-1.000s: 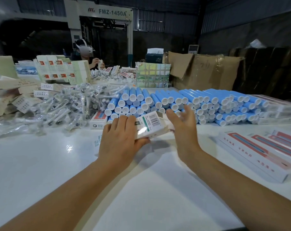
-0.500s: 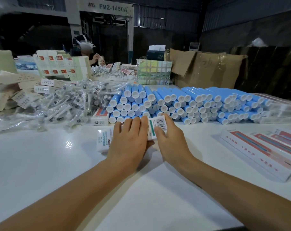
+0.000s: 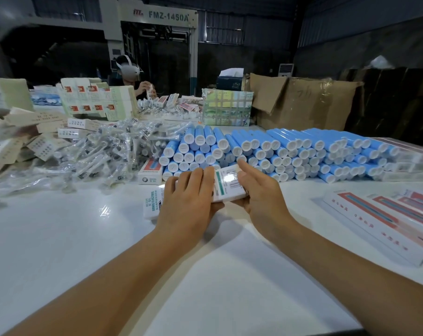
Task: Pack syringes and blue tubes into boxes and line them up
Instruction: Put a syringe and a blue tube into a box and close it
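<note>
A long white box (image 3: 226,186) with a green stripe and barcode lies flat on the white table (image 3: 84,238), its left end printed in blue. My left hand (image 3: 188,200) lies over its middle, fingers curled over the far edge. My right hand (image 3: 261,195) holds the box's right end, forefinger stretched toward the tubes. Just behind, blue tubes (image 3: 278,151) with white caps are stacked in a long pile. Left of them lies a heap of syringes (image 3: 96,151) in clear wrappers.
Packed boxes (image 3: 387,221) lie side by side at the right. A small box (image 3: 150,172) stands against the tubes. Flat cartons (image 3: 16,139) are piled at far left. A person with a headset (image 3: 130,73) works across the table, near a cardboard box (image 3: 302,103).
The box was tilted up in my left hand; it has come down flat on the table. My right hand came in from open air and took hold of its right end.
</note>
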Demonstrator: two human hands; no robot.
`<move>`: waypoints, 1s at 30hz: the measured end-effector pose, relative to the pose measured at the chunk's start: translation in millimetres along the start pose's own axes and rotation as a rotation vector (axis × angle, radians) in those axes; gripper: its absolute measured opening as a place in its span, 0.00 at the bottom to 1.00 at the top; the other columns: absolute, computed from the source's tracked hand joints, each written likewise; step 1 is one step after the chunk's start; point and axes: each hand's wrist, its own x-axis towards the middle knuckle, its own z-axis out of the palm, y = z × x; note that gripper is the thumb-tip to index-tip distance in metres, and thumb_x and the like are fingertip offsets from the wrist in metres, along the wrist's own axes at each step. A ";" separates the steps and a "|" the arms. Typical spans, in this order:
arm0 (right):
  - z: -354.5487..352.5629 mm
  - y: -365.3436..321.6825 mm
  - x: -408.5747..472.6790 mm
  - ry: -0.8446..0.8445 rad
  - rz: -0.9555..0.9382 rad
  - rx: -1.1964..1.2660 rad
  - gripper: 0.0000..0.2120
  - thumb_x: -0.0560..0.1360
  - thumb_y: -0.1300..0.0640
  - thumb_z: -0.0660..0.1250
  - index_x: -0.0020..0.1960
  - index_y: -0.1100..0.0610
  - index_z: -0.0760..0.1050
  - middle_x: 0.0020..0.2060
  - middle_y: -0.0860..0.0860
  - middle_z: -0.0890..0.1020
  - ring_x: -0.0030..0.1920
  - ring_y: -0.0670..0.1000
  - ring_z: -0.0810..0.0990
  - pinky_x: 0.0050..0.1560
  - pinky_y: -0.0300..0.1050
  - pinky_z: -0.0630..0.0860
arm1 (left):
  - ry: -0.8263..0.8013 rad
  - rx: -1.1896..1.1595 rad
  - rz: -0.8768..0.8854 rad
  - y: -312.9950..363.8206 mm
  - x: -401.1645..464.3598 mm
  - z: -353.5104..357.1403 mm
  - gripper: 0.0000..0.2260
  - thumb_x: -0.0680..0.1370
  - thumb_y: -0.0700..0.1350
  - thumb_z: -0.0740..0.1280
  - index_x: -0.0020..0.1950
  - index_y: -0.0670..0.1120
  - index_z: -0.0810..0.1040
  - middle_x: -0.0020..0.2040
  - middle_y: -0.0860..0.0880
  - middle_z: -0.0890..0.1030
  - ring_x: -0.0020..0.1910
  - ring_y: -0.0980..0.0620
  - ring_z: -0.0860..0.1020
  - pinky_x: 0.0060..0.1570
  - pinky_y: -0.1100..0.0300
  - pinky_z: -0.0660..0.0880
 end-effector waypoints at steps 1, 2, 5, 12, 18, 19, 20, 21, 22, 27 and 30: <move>-0.4 0.4 -0.2 0.004 -0.032 -0.061 0.18 0.80 0.61 0.60 0.69 0.53 0.70 0.44 0.46 0.84 0.43 0.44 0.83 0.44 0.41 0.80 | 0.010 -0.005 0.001 -0.6 0.2 0.5 0.30 0.64 0.48 0.79 0.58 0.33 0.77 0.49 0.37 0.80 0.44 0.37 0.80 0.43 0.44 0.76; -1.0 0.8 -0.1 0.010 -0.059 -0.104 0.18 0.80 0.61 0.60 0.69 0.53 0.70 0.43 0.44 0.83 0.41 0.42 0.83 0.42 0.38 0.79 | 0.017 -0.009 0.000 -1.2 0.4 0.9 0.30 0.63 0.49 0.79 0.58 0.33 0.77 0.49 0.37 0.80 0.44 0.37 0.80 0.43 0.44 0.76; -3.3 1.7 -0.1 0.019 -0.103 -0.140 0.18 0.80 0.61 0.60 0.69 0.54 0.71 0.48 0.46 0.82 0.43 0.42 0.83 0.41 0.35 0.78 | 0.023 -0.028 -0.004 -2.5 0.6 1.2 0.31 0.63 0.49 0.79 0.59 0.32 0.77 0.49 0.36 0.80 0.45 0.36 0.80 0.44 0.42 0.76; -3.5 1.6 -2.5 0.025 -0.180 -0.237 0.18 0.81 0.60 0.58 0.69 0.55 0.70 0.52 0.48 0.81 0.43 0.39 0.82 0.39 0.34 0.78 | 0.017 -0.044 0.003 -3.5 -0.5 -0.9 0.30 0.64 0.49 0.78 0.59 0.33 0.76 0.50 0.37 0.80 0.46 0.37 0.79 0.46 0.43 0.76; -4.6 0.8 -4.4 0.024 -0.204 -0.256 0.17 0.81 0.60 0.57 0.69 0.55 0.71 0.49 0.45 0.81 0.42 0.40 0.82 0.38 0.33 0.78 | 0.005 -0.052 0.018 -4.6 0.3 -0.6 0.30 0.65 0.50 0.77 0.60 0.34 0.75 0.51 0.38 0.80 0.47 0.37 0.79 0.47 0.43 0.76; -4.9 0.3 -4.7 0.018 -0.203 -0.254 0.17 0.81 0.60 0.56 0.69 0.55 0.71 0.50 0.45 0.81 0.42 0.39 0.82 0.37 0.33 0.78 | 0.000 -0.053 0.020 -4.9 0.3 -0.6 0.30 0.65 0.50 0.77 0.60 0.34 0.75 0.52 0.38 0.80 0.47 0.37 0.79 0.47 0.43 0.76; -5.4 -0.5 -4.6 0.011 -0.202 -0.255 0.17 0.81 0.61 0.56 0.69 0.55 0.71 0.50 0.46 0.81 0.42 0.39 0.82 0.37 0.34 0.78 | -0.007 -0.057 0.020 -5.5 0.3 -0.8 0.30 0.65 0.49 0.78 0.61 0.34 0.75 0.52 0.38 0.80 0.48 0.37 0.79 0.47 0.43 0.76; -6.2 -1.8 -4.4 -0.001 -0.201 -0.258 0.17 0.81 0.61 0.56 0.69 0.54 0.70 0.51 0.48 0.81 0.42 0.40 0.82 0.37 0.35 0.79 | -0.017 -0.061 0.019 -6.7 0.6 -1.1 0.31 0.65 0.49 0.78 0.61 0.35 0.75 0.53 0.38 0.80 0.49 0.37 0.79 0.48 0.43 0.75; -7.2 -3.5 -4.2 -0.019 -0.197 -0.258 0.17 0.82 0.61 0.55 0.68 0.52 0.70 0.51 0.49 0.81 0.42 0.41 0.83 0.37 0.38 0.80 | -0.030 -0.069 0.019 -8.5 0.5 -1.5 0.31 0.66 0.49 0.78 0.62 0.35 0.74 0.54 0.38 0.79 0.50 0.37 0.79 0.49 0.42 0.75; -9.0 -9.6 -3.4 -0.094 -0.159 -0.247 0.17 0.82 0.62 0.54 0.65 0.46 0.69 0.49 0.47 0.82 0.44 0.47 0.84 0.34 0.45 0.82 | -0.104 -0.115 0.025 -16.8 -1.2 -6.6 0.31 0.73 0.50 0.72 0.69 0.36 0.69 0.61 0.39 0.75 0.59 0.38 0.74 0.58 0.43 0.68; -6.2 -6.5 -3.0 -0.074 -0.140 -0.269 0.17 0.81 0.63 0.55 0.68 0.52 0.70 0.48 0.44 0.83 0.43 0.45 0.84 0.34 0.44 0.81 | -0.110 -0.075 0.035 -13.9 -2.3 -8.3 0.30 0.69 0.49 0.76 0.65 0.34 0.73 0.55 0.38 0.78 0.52 0.37 0.77 0.51 0.42 0.73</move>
